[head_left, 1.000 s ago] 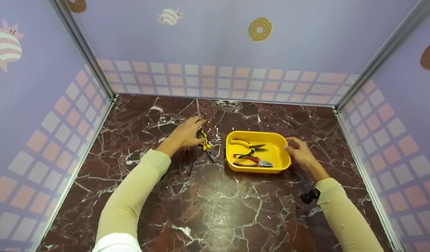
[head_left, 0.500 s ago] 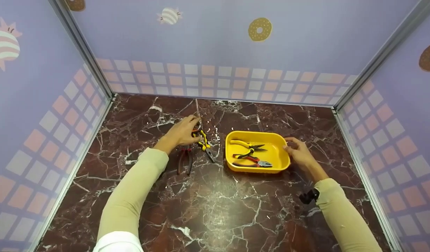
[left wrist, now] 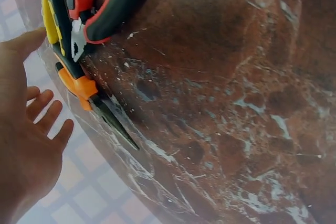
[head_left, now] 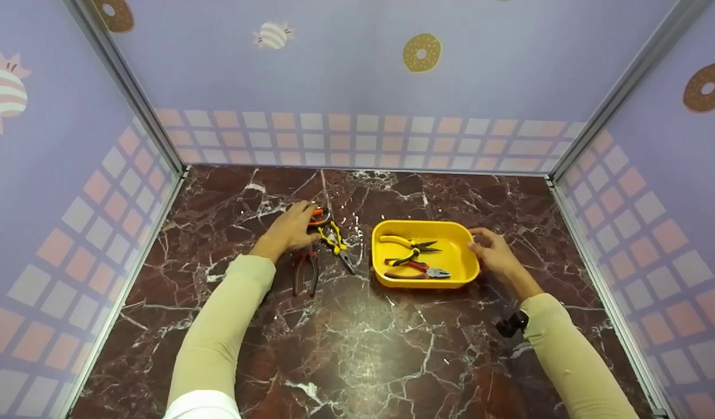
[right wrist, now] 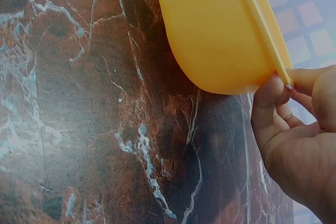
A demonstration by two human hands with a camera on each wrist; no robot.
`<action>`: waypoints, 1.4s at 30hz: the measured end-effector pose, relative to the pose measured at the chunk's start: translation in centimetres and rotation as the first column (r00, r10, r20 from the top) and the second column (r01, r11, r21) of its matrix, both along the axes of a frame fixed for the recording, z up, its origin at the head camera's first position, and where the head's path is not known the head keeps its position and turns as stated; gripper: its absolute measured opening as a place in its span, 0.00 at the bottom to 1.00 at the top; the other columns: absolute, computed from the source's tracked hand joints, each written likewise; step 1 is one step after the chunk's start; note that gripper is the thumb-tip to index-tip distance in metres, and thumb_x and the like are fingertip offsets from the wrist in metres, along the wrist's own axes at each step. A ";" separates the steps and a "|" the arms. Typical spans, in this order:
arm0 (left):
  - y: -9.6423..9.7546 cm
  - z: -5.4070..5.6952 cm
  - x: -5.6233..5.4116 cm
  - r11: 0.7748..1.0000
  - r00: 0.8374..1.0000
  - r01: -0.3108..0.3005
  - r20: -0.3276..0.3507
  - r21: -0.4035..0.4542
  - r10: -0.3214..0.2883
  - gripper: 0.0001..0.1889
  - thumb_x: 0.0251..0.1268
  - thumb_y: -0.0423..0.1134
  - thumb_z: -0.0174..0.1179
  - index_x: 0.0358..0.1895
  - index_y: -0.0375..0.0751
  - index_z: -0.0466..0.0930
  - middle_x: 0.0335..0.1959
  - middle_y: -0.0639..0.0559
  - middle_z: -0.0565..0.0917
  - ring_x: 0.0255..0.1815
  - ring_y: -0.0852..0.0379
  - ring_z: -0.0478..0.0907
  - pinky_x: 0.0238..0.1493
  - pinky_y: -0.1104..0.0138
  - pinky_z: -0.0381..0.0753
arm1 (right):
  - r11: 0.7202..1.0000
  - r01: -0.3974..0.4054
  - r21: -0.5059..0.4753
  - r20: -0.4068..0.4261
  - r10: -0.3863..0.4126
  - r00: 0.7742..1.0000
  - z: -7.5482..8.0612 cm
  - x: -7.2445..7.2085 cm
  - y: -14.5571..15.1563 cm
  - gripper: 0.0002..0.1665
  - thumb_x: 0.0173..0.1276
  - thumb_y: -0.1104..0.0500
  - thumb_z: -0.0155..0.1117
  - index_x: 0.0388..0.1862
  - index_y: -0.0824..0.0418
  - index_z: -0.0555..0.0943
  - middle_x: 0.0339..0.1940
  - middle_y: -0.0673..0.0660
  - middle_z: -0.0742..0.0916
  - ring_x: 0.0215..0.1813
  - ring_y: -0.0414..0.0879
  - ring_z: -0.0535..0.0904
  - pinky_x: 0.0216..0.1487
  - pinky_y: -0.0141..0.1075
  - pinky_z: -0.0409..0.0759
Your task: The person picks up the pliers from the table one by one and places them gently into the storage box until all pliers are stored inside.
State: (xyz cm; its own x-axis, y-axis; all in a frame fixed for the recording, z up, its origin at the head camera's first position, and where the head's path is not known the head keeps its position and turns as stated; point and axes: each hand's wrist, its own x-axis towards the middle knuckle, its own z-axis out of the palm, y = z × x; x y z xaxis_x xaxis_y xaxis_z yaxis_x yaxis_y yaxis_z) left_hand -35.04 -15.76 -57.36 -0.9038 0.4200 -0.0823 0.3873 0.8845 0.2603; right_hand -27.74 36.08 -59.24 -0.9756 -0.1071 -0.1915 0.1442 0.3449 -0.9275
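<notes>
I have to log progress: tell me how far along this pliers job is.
Looks done: yellow pliers and red pliers lie in the tray. In hand: the right grip pinches the tray's rim; the left grip, open, is beside the orange pliers. Apparently left: the orange pliers, another yellow pair and another red pair, all lying outside the tray.

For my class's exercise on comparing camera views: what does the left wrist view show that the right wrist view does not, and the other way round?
Only the left wrist view: the open left hand beside orange pliers, yellow-and-black pliers and red-and-black pliers, crowded together.

Only the right wrist view: the right hand pinching the rim of the yellow tray; its contents are out of sight there.

Both: the dark red marbled surface and part of the wall with pale squares.
</notes>
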 end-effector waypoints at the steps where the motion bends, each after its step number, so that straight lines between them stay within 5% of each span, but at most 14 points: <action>1: -0.1 -0.2 0.1 1.000 1.000 -0.006 0.006 0.002 0.006 0.45 0.72 0.52 0.67 0.82 0.32 0.58 0.80 0.33 0.62 0.81 0.35 0.59 0.80 0.46 0.61 | 1.000 0.000 0.001 0.001 0.000 1.000 0.0 0.0 0.0 0.27 0.83 0.63 0.57 0.78 0.66 0.69 0.59 0.78 0.79 0.42 0.55 0.85 0.33 0.37 0.87; 12: -0.3 -1.5 0.4 0.997 0.995 -0.070 0.072 0.035 0.067 0.41 0.76 0.49 0.65 0.82 0.33 0.59 0.80 0.31 0.60 0.81 0.33 0.57 0.80 0.45 0.60 | 0.999 -0.016 -0.038 -0.008 0.015 1.000 0.0 0.0 -0.2 0.25 0.83 0.65 0.56 0.75 0.68 0.70 0.55 0.77 0.79 0.39 0.54 0.84 0.30 0.36 0.86; 19: 0.3 -2.0 0.5 0.991 0.987 -0.127 0.102 0.046 0.122 0.42 0.76 0.50 0.65 0.83 0.34 0.57 0.79 0.30 0.58 0.80 0.33 0.58 0.77 0.44 0.66 | 0.999 -0.033 -0.019 0.032 0.034 0.999 2.0 0.7 -0.7 0.26 0.81 0.68 0.55 0.75 0.73 0.69 0.56 0.82 0.78 0.44 0.63 0.83 0.34 0.41 0.87; 24: 0.4 -1.8 0.3 0.990 0.984 -0.136 0.125 0.046 0.129 0.41 0.78 0.48 0.63 0.83 0.33 0.56 0.81 0.30 0.56 0.82 0.33 0.55 0.77 0.43 0.64 | 1.000 -0.023 -0.013 0.020 0.023 1.000 0.4 0.1 -0.1 0.27 0.83 0.65 0.55 0.77 0.69 0.69 0.58 0.79 0.78 0.46 0.60 0.84 0.35 0.41 0.88; 35: 0.9 -1.6 -0.4 0.988 0.987 -0.150 0.056 0.041 0.148 0.38 0.75 0.44 0.64 0.80 0.27 0.62 0.78 0.26 0.59 0.78 0.31 0.60 0.74 0.43 0.69 | 0.999 0.009 -0.034 -0.026 -0.010 1.000 0.0 0.0 -0.1 0.24 0.82 0.66 0.56 0.74 0.67 0.72 0.50 0.74 0.81 0.37 0.52 0.83 0.28 0.36 0.85; 42: 1.1 -1.8 -0.9 0.983 0.984 -0.180 0.018 0.038 0.180 0.35 0.76 0.42 0.63 0.77 0.27 0.65 0.74 0.28 0.63 0.74 0.32 0.64 0.71 0.45 0.73 | 0.998 -0.011 -0.066 -0.030 0.009 1.000 0.1 0.3 -0.2 0.27 0.82 0.65 0.56 0.76 0.69 0.70 0.55 0.76 0.81 0.40 0.55 0.84 0.29 0.38 0.86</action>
State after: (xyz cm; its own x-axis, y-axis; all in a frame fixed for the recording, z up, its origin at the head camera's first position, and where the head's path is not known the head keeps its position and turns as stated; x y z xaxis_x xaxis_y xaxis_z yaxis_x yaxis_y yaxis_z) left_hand -35.91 -14.67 -59.13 -0.9637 0.2536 -0.0828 0.2186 0.9285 0.3003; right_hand -27.48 35.86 -59.11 -0.9797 -0.1281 -0.1544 0.1130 0.2837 -0.9522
